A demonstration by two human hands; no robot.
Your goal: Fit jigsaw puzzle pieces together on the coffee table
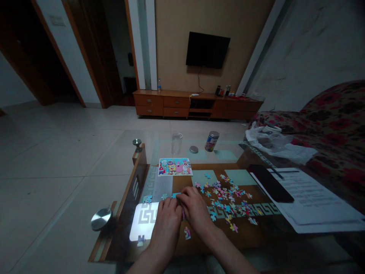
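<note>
Puzzle pieces (223,195) look light, thin and stiff, probably card, their tabs liable to bend; edges should pinch best; the scatter lies just beyond and right of the right hand (195,207), on the tabletop (181,184); both it and the left hand (168,217) are half-curled, close together by a blue piece (176,195); grip, I cannot tell.

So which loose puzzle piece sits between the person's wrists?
The lone pinkish piece. The big pile spreads right of the right hand, while other strays lie left of or beyond the left hand.
</note>
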